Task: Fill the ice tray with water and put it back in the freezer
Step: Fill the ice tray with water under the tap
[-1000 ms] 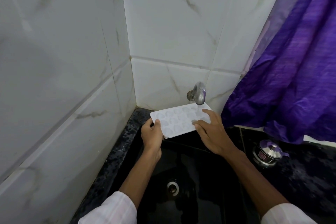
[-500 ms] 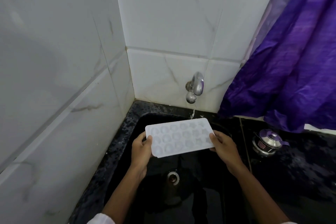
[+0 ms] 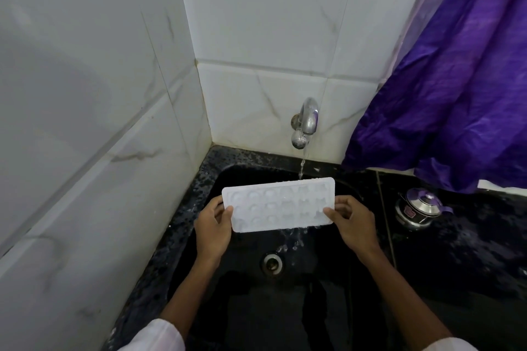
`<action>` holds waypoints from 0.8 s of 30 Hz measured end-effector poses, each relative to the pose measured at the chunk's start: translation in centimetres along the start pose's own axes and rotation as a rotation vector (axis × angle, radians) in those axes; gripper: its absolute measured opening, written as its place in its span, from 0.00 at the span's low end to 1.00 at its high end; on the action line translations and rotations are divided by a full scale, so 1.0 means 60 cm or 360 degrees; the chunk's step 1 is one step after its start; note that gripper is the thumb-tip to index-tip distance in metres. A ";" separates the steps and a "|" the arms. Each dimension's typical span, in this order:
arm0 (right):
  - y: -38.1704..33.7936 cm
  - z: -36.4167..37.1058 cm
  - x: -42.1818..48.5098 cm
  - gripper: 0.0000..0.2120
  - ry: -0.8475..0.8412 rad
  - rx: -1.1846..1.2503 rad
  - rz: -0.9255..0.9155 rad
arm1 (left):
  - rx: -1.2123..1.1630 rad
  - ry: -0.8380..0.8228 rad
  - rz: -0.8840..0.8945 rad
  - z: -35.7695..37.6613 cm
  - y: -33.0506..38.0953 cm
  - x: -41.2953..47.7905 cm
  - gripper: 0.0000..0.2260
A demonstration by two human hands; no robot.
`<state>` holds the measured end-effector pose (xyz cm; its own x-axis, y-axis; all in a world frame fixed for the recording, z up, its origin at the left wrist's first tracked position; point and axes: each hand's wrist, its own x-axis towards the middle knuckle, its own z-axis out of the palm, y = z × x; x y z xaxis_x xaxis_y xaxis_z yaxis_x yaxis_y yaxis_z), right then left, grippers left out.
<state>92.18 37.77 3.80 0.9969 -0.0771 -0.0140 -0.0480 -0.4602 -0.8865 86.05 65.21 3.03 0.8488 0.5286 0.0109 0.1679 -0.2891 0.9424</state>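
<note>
A white ice tray (image 3: 278, 204) with several round cups hangs flat over the black sink (image 3: 228, 308). My left hand (image 3: 212, 226) grips its left end, thumb on top. My right hand (image 3: 352, 224) pinches its right end. A chrome tap (image 3: 305, 122) on the tiled back wall runs a thin stream of water (image 3: 301, 168) onto the tray's far right edge. Water spills off the tray's near edge and splashes down toward the drain (image 3: 272, 263).
White marble-look tiles close in the left and back. A purple curtain (image 3: 456, 80) hangs at the right over the dark counter (image 3: 470, 265), where a small steel lidded pot (image 3: 417, 208) stands close to the sink's right rim.
The tray has come down and toward me, away from the tap's spout. My right hand shifted from the tray's top to its right end. Water now overflows from the near edge.
</note>
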 end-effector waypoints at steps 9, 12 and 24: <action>-0.028 -0.023 0.014 0.09 0.0068 -0.0091 -0.0211 | 0.0052 0.0121 0.0321 -0.005 0.027 0.015 0.08; -0.048 -0.037 0.016 0.08 0.0077 -0.0092 -0.0307 | 0.0030 0.0161 0.0449 -0.009 0.041 0.020 0.07; -0.016 -0.034 -0.001 0.08 0.0026 -0.0412 -0.0510 | 0.0184 0.0180 0.0598 -0.006 0.038 0.003 0.06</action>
<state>92.07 36.41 5.58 0.9629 0.0931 0.2532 0.2486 -0.6705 -0.6990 86.42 64.96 5.30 0.8023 0.4518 0.3903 -0.0829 -0.5631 0.8222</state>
